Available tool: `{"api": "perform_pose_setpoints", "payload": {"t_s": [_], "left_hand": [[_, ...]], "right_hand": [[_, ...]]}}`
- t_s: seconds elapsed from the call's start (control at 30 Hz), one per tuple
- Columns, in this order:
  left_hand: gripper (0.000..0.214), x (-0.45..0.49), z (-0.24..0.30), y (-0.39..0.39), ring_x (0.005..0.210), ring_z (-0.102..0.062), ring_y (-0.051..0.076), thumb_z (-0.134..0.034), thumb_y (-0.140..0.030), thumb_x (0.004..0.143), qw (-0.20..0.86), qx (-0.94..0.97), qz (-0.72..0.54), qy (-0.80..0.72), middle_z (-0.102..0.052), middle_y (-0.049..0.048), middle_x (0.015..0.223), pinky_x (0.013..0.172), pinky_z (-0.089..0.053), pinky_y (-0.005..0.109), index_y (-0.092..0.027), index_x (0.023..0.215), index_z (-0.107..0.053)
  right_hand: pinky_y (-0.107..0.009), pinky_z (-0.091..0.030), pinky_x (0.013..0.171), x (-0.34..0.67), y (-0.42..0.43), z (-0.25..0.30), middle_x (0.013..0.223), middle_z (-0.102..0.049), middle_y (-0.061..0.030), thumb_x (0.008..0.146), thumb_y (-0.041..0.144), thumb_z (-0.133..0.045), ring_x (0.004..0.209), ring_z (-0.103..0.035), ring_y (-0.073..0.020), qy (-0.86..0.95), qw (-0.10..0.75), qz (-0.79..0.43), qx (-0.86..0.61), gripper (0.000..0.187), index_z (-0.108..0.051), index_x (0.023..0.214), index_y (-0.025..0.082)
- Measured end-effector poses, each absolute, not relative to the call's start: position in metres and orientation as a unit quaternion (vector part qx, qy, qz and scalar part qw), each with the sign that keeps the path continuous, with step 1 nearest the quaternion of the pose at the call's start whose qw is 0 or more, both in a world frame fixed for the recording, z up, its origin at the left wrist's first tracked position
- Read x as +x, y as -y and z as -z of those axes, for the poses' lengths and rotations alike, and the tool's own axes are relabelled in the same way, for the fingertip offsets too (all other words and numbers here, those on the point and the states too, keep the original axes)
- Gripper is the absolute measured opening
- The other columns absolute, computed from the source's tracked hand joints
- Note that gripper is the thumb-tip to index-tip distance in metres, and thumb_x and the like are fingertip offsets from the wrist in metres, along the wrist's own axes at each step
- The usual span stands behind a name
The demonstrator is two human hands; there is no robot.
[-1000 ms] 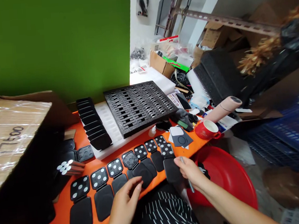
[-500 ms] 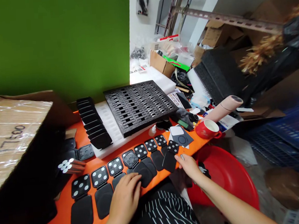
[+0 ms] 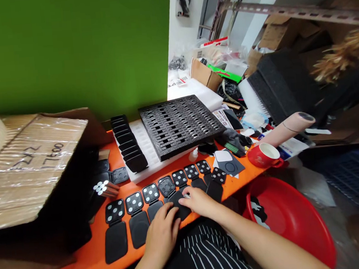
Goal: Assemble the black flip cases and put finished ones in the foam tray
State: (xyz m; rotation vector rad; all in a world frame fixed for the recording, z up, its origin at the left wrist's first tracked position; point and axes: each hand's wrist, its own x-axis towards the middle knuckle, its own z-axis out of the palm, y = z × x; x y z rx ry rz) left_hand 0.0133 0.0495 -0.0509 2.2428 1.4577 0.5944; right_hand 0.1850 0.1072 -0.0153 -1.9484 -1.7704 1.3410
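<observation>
A row of open black hinged cases (image 3: 133, 203) lies along the front of the orange table (image 3: 93, 265), most with white dots in their upper halves. One case (image 3: 166, 186) in the middle shows empty dark wells. My left hand (image 3: 162, 234) lies on the lower flap of that case (image 3: 181, 209), fingers flat and together. My right hand (image 3: 199, 202) touches the same flap from the right, pinching a small silvery tool (image 3: 187, 195) at its fingertips. The last case (image 3: 216, 181) sits angled just right of my right hand.
A bundle of metal rods (image 3: 102, 188) lies left of the row. Behind are stacked black cases (image 3: 129, 144), a black foam tray (image 3: 181, 124), a red cup (image 3: 263, 155) and a pink roll (image 3: 286, 128). A cardboard box (image 3: 29, 163) stands left, a red basin (image 3: 286, 225) below right.
My right hand let go of the rightmost case, set it down at the row's end and moved left to the middle case. My left hand shifted slightly right. The camera panned left.
</observation>
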Motion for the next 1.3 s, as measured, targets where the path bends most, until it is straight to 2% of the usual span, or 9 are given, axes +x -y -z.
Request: {"api": "perform_pose_setpoints", "payload": {"t_s": [0.07, 0.17, 0.33, 0.47, 0.73, 0.87, 1.03, 1.17, 1.3], "left_hand": [[0.024, 0.012, 0.053, -0.049, 0.100, -0.061, 0.025, -0.047, -0.021, 0.085, 0.234, 0.783, -0.230, -0.528, -0.060, 0.0078, 0.114, 0.081, -0.055, 0.039, -0.024, 0.105, -0.060], [0.018, 0.011, 0.056, -0.050, 0.100, -0.061, 0.026, -0.052, -0.028, 0.083, 0.320, 0.694, -0.313, -0.564, -0.060, 0.0085, 0.110, 0.085, -0.052, 0.043, -0.024, 0.098, -0.061], [0.057, 0.015, 0.042, -0.056, 0.107, -0.059, 0.029, -0.074, -0.041, 0.064, 0.596, 0.322, -0.470, -0.566, -0.062, 0.0135, 0.114, 0.093, -0.047, 0.044, -0.017, 0.112, -0.055], [0.046, 0.012, 0.017, -0.059, 0.100, -0.063, 0.031, -0.074, -0.042, 0.065, 0.756, 0.150, -0.413, -0.486, -0.069, 0.0140, 0.100, 0.088, -0.050, 0.041, -0.012, 0.100, -0.065], [0.042, -0.016, 0.027, -0.045, 0.085, -0.069, 0.026, -0.066, -0.036, 0.069, 0.702, 0.218, -0.400, -0.548, -0.069, 0.0094, 0.101, 0.081, -0.054, 0.041, -0.017, 0.105, -0.055], [0.044, -0.011, 0.033, -0.036, 0.107, -0.060, 0.028, -0.052, -0.031, 0.075, 0.612, 0.432, -0.341, -0.568, -0.067, 0.0105, 0.108, 0.097, -0.043, 0.046, -0.017, 0.117, -0.049], [0.056, -0.004, 0.032, -0.027, 0.132, -0.034, 0.025, -0.038, -0.019, 0.082, 0.486, 0.593, -0.291, -0.572, -0.046, 0.0134, 0.138, 0.108, -0.030, 0.047, -0.015, 0.137, -0.033], [0.066, -0.006, 0.030, -0.023, 0.136, -0.025, 0.024, -0.035, -0.009, 0.082, 0.457, 0.631, -0.269, -0.566, -0.031, 0.0113, 0.148, 0.108, -0.029, 0.046, -0.019, 0.145, -0.017], [0.068, -0.007, 0.030, -0.020, 0.136, -0.024, 0.024, -0.033, -0.009, 0.084, 0.471, 0.630, -0.258, -0.561, -0.024, 0.0125, 0.150, 0.108, -0.029, 0.046, -0.019, 0.146, -0.006]], "right_hand": [[-0.021, -0.035, 0.052, 0.186, -0.113, 0.018, 0.054, -0.052, 0.0040, 0.075, 0.025, -0.060, 0.051, -0.048, -0.0108, 0.580, 0.084, -0.508, -0.631, 0.011, -0.057, 0.072, 0.016], [-0.019, -0.026, 0.045, 0.189, -0.115, 0.013, 0.044, -0.038, 0.0084, 0.078, 0.023, -0.055, 0.042, -0.035, -0.0068, 0.574, 0.101, -0.565, -0.584, 0.022, -0.046, 0.060, 0.017], [-0.019, -0.027, 0.044, 0.180, -0.097, -0.003, 0.044, -0.041, 0.0081, 0.081, 0.029, -0.053, 0.041, -0.036, -0.0072, 0.537, 0.148, -0.643, -0.525, 0.020, -0.047, 0.066, 0.018], [-0.019, -0.031, 0.049, 0.167, -0.080, -0.001, 0.053, -0.047, 0.0061, 0.079, 0.030, -0.058, 0.050, -0.042, -0.0082, 0.567, 0.144, -0.629, -0.512, 0.021, -0.046, 0.067, 0.018], [-0.021, -0.039, 0.059, 0.168, -0.064, -0.005, 0.069, -0.055, 0.0020, 0.095, 0.036, -0.032, 0.064, -0.054, -0.0115, 0.616, 0.149, -0.584, -0.508, 0.027, -0.053, 0.089, 0.020], [-0.024, -0.038, 0.068, 0.159, -0.069, -0.024, 0.084, -0.063, -0.0010, 0.096, 0.032, -0.033, 0.079, -0.059, -0.0154, 0.740, 0.088, -0.423, -0.516, 0.027, -0.056, 0.088, 0.021], [-0.027, -0.038, 0.066, 0.145, -0.076, -0.036, 0.089, -0.064, -0.0057, 0.095, 0.030, -0.032, 0.079, -0.061, -0.0186, 0.802, -0.005, -0.297, -0.519, 0.029, -0.058, 0.092, 0.019], [-0.029, -0.037, 0.061, 0.143, -0.079, -0.047, 0.089, -0.063, -0.0074, 0.094, 0.029, -0.031, 0.074, -0.061, -0.0203, 0.823, -0.030, -0.264, -0.502, 0.029, -0.058, 0.092, 0.017], [-0.028, -0.036, 0.061, 0.147, -0.081, -0.051, 0.088, -0.064, -0.0056, 0.089, 0.046, -0.042, 0.074, -0.060, -0.0198, 0.826, -0.002, -0.313, -0.468, 0.033, -0.058, 0.091, 0.018]]}}
